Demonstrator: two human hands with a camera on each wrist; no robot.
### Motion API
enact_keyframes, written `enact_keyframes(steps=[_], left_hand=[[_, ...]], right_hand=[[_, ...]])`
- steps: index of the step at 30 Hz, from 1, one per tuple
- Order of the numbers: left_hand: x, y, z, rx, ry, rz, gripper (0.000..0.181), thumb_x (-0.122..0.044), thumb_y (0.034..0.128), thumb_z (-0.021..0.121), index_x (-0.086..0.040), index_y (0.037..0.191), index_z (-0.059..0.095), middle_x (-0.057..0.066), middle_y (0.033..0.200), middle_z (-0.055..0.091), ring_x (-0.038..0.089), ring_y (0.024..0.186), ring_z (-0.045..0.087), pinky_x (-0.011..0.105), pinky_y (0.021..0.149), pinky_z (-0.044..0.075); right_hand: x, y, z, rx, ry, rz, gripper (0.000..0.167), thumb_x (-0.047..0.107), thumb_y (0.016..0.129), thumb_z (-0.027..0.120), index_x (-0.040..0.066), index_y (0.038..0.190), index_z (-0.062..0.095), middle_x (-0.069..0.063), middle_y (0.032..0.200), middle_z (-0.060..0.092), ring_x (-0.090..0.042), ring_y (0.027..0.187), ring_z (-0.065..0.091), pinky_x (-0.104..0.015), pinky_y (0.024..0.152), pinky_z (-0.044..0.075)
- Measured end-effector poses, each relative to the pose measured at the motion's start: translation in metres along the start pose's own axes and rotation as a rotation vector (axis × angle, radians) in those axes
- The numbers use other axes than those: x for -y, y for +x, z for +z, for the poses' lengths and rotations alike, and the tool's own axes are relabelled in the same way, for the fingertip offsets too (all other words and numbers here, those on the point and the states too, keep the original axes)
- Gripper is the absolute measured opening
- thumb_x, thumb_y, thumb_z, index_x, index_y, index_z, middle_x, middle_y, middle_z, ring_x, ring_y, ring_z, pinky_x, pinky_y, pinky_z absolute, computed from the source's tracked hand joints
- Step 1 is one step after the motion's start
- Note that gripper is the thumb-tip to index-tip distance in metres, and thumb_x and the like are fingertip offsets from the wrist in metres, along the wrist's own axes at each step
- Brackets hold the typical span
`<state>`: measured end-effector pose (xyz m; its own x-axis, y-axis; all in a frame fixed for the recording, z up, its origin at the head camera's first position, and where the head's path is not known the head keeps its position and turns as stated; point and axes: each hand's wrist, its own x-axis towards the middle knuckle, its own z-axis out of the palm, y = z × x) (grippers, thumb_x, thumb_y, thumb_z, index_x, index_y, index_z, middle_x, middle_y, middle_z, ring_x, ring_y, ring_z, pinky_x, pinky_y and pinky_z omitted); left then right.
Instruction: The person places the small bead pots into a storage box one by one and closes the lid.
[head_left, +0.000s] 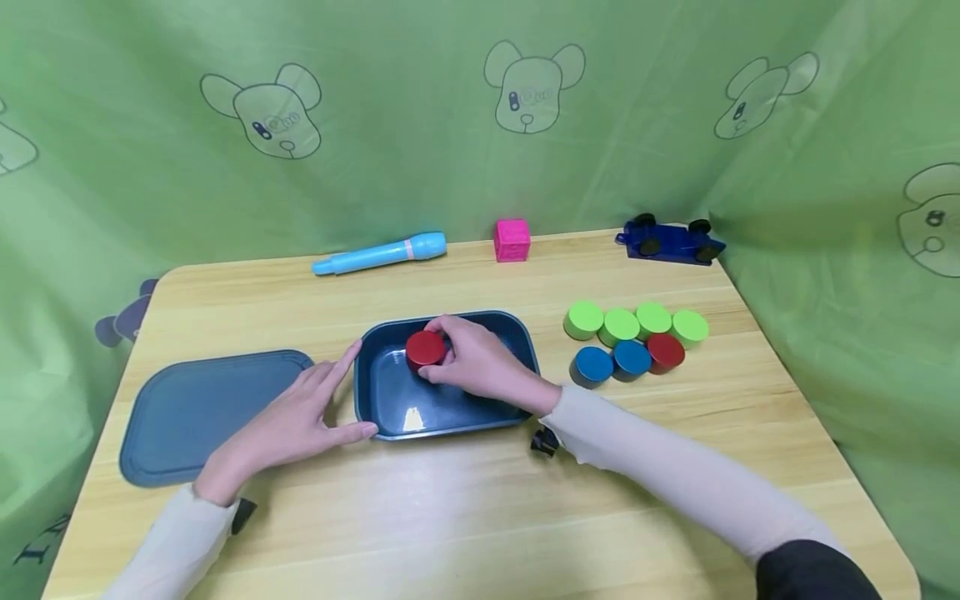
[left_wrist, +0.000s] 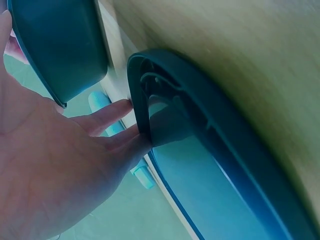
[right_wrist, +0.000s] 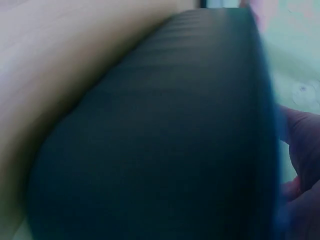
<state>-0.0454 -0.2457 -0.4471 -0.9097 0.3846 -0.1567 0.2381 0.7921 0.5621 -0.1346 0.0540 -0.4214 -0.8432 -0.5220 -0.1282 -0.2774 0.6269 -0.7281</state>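
My right hand (head_left: 483,358) pinches a red round block (head_left: 425,347) between thumb and fingers, within the dark blue box (head_left: 447,432). Whether the block touches the box floor I cannot tell. At the box's left end, my left hand (head_left: 288,421) has its thumb and index finger spread, their tips against the rim corners. Its other fingers reach over the edge of the dark blue lid (head_left: 217,408), which lies flat on the left. In the left wrist view the lid (left_wrist: 210,190) is close to those fingertips. The box wall (right_wrist: 150,140) hides most of my right hand in the right wrist view.
Right of the box stand several green round blocks (head_left: 583,320), two blue ones (head_left: 592,367) and another red one (head_left: 665,353). Along the back edge lie a light blue pen-like stick (head_left: 382,255), a pink cube (head_left: 512,241) and a blue toy car (head_left: 670,242). A green curtain (head_left: 420,125) hangs behind.
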Motion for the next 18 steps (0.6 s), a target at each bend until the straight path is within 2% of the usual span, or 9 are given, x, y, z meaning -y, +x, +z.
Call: enact_keyframes(steps=[6, 14, 18], left_hand=[[-0.002, -0.001, -0.001, 0.006, -0.002, 0.000, 0.114, -0.075, 0.0941, 0.071, -0.039, 0.177, 0.002, 0.023, 0.165, 0.041, 0.049, 0.150, 0.039, 0.074, 0.107, 0.046], [0.000, -0.001, 0.001, 0.006, -0.012, -0.007, 0.114, -0.076, 0.0936, 0.071, -0.041, 0.176, 0.001, 0.024, 0.165, 0.040, 0.048, 0.151, 0.038, 0.075, 0.107, 0.044], [-0.001, -0.001, 0.001, 0.011, -0.010, -0.015, 0.114, -0.076, 0.0939, 0.071, -0.041, 0.176, 0.000, 0.025, 0.166, 0.038, 0.051, 0.153, 0.034, 0.077, 0.109, 0.042]], right_hand=[[0.004, 0.015, 0.019, 0.028, -0.093, 0.017, 0.054, 0.023, 0.094, 0.089, 0.005, 0.137, 0.063, -0.007, 0.126, 0.069, -0.020, 0.107, 0.064, -0.030, 0.085, 0.060], [0.009, 0.021, 0.034, 0.029, -0.116, 0.030, 0.058, 0.023, 0.096, 0.086, 0.002, 0.145, 0.061, -0.009, 0.131, 0.067, -0.020, 0.111, 0.063, -0.031, 0.090, 0.059], [0.012, 0.020, 0.035, 0.028, -0.046, 0.049, 0.058, 0.025, 0.099, 0.082, 0.002, 0.148, 0.059, -0.010, 0.134, 0.066, -0.015, 0.102, 0.068, -0.027, 0.087, 0.060]])
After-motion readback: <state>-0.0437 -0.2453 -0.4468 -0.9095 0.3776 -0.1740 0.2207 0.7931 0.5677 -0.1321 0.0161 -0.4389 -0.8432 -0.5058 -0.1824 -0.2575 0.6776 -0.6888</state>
